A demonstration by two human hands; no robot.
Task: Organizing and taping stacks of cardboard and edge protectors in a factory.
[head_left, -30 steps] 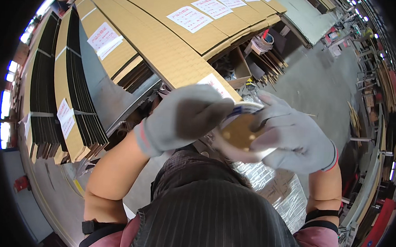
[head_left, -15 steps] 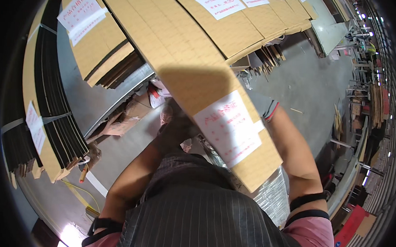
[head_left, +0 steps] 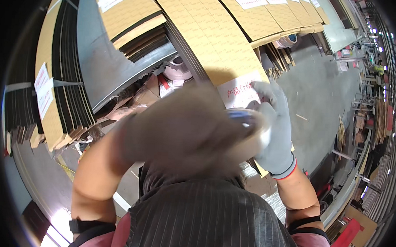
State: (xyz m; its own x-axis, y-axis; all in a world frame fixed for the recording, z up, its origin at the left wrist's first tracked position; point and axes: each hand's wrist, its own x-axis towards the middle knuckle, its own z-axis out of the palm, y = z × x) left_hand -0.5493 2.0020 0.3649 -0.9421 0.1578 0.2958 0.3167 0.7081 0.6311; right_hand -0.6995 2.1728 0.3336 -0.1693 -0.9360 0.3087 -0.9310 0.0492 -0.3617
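Observation:
My left hand (head_left: 180,127), in a dark grey glove, is raised in front of my chest and smeared by motion. At its fingertip end is a blurred roll of tape (head_left: 254,139) with a blue inner core; the hand appears closed on it. My right hand (head_left: 279,136), in a light grey glove with a red cuff, is against the far side of the roll. Its fingers curl over a white label with red print (head_left: 237,90); what they pinch is hidden. Beneath both hands lies a long stack of tan boards (head_left: 210,40), its near end partly covered.
Strapped dark boards (head_left: 69,96) stand at the left. A shorter tan stack (head_left: 132,19) lies on a grey metal table (head_left: 93,52), with more labelled tan stacks (head_left: 277,21) at far right. Scraps and wrapping (head_left: 139,99) lie below. A red panel (head_left: 347,238) is at lower right.
The tape roll has come into view between my hands. My left hand has risen from beside the boards, and my right hand has come from behind them to above the label.

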